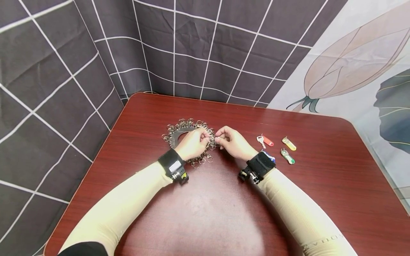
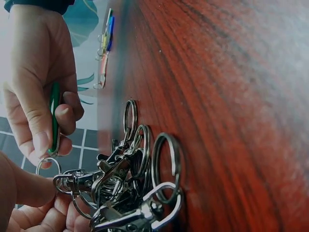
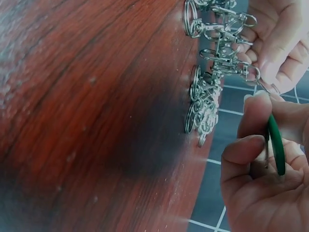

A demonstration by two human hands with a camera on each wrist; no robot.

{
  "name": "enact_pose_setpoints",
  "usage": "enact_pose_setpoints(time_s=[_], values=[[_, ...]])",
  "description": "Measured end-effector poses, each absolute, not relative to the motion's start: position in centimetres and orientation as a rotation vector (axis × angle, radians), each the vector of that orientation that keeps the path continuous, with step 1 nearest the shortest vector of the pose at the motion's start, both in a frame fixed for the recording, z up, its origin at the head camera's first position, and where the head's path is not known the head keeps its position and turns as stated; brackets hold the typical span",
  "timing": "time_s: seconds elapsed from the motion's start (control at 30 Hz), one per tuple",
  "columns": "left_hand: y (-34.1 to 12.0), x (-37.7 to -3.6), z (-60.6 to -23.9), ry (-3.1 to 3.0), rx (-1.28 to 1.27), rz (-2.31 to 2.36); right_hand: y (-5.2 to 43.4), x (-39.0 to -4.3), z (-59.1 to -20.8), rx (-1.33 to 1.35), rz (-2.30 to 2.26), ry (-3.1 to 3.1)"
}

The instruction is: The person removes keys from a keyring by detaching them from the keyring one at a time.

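Note:
A round grey hoop (image 1: 174, 137) hung with many metal swivel clasps (image 1: 180, 124) and split rings lies on the table. My left hand (image 1: 193, 144) is at its right side, pinching a small split ring (image 2: 48, 166) on one of the clasps. Just across from it, my right hand (image 1: 235, 144) pinches a green key tag (image 3: 276, 145) between thumb and fingers. A thin metal edge, perhaps a key (image 3: 267, 152), shows beside the tag. The tag's upper end meets the split ring between the two hands; whether it is threaded on, I cannot tell.
Right of my right hand lie a key with a red tag (image 1: 267, 141), a yellow-tagged key (image 1: 289, 143), another green-tagged key (image 1: 287, 155) and a blue tag (image 1: 269, 156) partly behind the wrist. Dark checked cloth (image 1: 192, 46) hangs behind the brown table (image 1: 198, 202).

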State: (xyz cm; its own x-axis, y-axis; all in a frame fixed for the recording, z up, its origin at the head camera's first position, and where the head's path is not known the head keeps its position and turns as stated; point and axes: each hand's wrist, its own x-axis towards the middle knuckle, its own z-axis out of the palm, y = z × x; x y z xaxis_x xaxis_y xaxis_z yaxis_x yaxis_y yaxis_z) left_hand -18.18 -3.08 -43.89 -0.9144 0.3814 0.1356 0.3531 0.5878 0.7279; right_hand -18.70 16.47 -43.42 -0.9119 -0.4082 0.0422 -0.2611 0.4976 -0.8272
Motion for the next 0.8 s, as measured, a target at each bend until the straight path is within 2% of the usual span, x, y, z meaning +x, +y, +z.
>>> enact_pose_setpoints(time_s=[0.23,0.8], values=[[-3.18,-18.24,-44.05,2.764,0.687,1.327,16.56,-18.70,-43.71,-0.651,-1.323,2.622],[-3.14,-18.35,-44.26,2.739,0.716,1.363,16.75,-18.74,-44.00,-0.635,-1.329,2.643]])
